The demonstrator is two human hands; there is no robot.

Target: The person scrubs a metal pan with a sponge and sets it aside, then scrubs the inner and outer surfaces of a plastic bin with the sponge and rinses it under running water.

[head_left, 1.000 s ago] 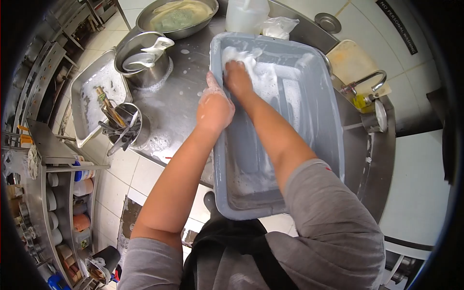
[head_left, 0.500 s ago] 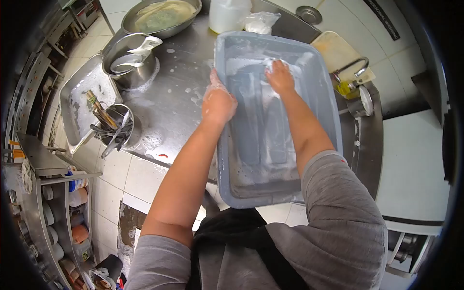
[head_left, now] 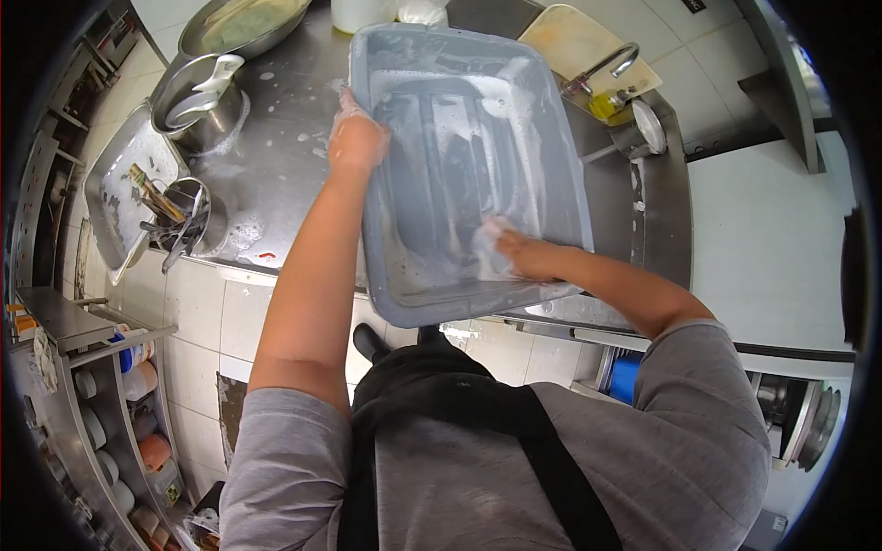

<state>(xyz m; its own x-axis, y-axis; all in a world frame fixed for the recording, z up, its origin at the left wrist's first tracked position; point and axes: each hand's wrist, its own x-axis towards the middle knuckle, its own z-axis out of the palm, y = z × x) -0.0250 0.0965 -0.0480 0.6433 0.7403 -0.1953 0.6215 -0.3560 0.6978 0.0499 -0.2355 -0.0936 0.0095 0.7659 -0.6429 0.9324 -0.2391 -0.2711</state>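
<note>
A grey plastic tub [head_left: 432, 312], its inside streaked with suds, lies tilted across the steel counter with its near end jutting past the front edge. My left hand [head_left: 356, 133], wet with foam, is closed on the tub's left rim. Inside the tub, my right hand [head_left: 519, 253] presses on the floor toward the near end. Its fingers are curled and blurred, with something white and foamy beneath them that I cannot make out.
On the steel counter [head_left: 285, 119] left of the tub stand a steel pot [head_left: 207, 129] with ladles, a utensil container [head_left: 213, 220] and a metal pan [head_left: 106, 197]. A wide bowl [head_left: 266, 37] is behind. Right are a faucet [head_left: 602, 69] and a cutting board [head_left: 551, 46].
My right hand has swept from the tub's far end to its near end. My left hand keeps its hold on the rim. The view has shifted, so the tub appears further left and higher.
</note>
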